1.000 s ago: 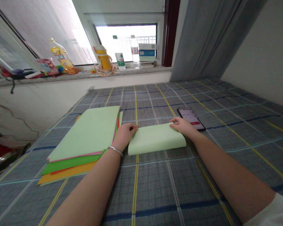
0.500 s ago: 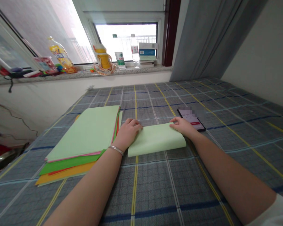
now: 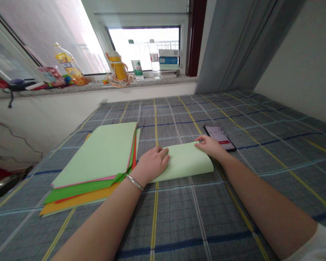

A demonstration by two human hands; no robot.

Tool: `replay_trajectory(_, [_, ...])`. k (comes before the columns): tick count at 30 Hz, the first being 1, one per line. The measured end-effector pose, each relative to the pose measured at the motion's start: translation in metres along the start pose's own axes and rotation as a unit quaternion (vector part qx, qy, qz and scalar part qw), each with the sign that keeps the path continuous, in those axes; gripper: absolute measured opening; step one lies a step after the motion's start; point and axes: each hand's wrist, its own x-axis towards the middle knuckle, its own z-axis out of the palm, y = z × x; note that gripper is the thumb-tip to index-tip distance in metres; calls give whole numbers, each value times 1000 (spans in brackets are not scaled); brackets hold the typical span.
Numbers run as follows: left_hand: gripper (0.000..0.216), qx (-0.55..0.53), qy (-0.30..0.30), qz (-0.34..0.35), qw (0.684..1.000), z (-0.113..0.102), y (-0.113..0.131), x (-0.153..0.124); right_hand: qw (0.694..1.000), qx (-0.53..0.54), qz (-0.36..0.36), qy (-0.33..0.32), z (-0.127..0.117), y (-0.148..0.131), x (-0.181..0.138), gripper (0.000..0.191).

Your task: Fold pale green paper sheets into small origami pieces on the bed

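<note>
A pale green sheet of paper [image 3: 184, 159] lies folded over on the checked cloth, its near side a bulging, uncreased curve. My left hand [image 3: 155, 163], with a silver bangle at the wrist, rests on the sheet's left end, fingers stretched out over it. At the far right corner, my right hand [image 3: 206, 145] pinches the paper's edge between thumb and fingers. Left of the folded sheet is a stack of coloured paper [image 3: 97, 152], pale green on top, with pink, green, red and orange edges showing below.
A phone [image 3: 220, 137] with a lit screen lies just beyond my right hand. The grey checked cloth [image 3: 179, 217] covers the surface. On the windowsill stand a yellow water bottle [image 3: 119, 69], a juice bottle [image 3: 69, 65], clear bottles and stacked boxes [image 3: 168, 59].
My left hand has moved from the sheet's far left corner toward me and slightly right, now flatter on the paper. My right hand keeps its place at the far right corner.
</note>
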Motion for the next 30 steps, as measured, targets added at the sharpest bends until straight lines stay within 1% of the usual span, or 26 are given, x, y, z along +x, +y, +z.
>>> replay_trajectory(4, [46, 10, 8, -21, 1000, 5, 9, -4, 1000, -8, -4, 9, 1, 1, 0, 23])
replay_trajectory(8, [43, 29, 29, -17, 999, 14, 11, -3, 1000, -2, -10, 12, 1, 1, 0, 24])
replay_trajectory(12, [44, 42, 24, -30, 998, 18, 16, -4, 1000, 7, -11, 11, 2, 1, -1, 24])
replay_trajectory(18, [61, 37, 14, -73, 997, 24, 28, -8, 1000, 4, -10, 11, 1, 0, -1, 24])
replay_trajectory(22, [68, 36, 25, -62, 997, 31, 30, -8, 1000, 5, -5, 8, 1, -1, -1, 25])
replay_trajectory(27, [67, 43, 42, -52, 997, 35, 28, -8, 1000, 3, -5, 11, 1, -2, -2, 24])
replay_trajectory(30, [64, 33, 49, -47, 997, 37, 28, -8, 1000, -9, -5, 16, 1, -3, -3, 23])
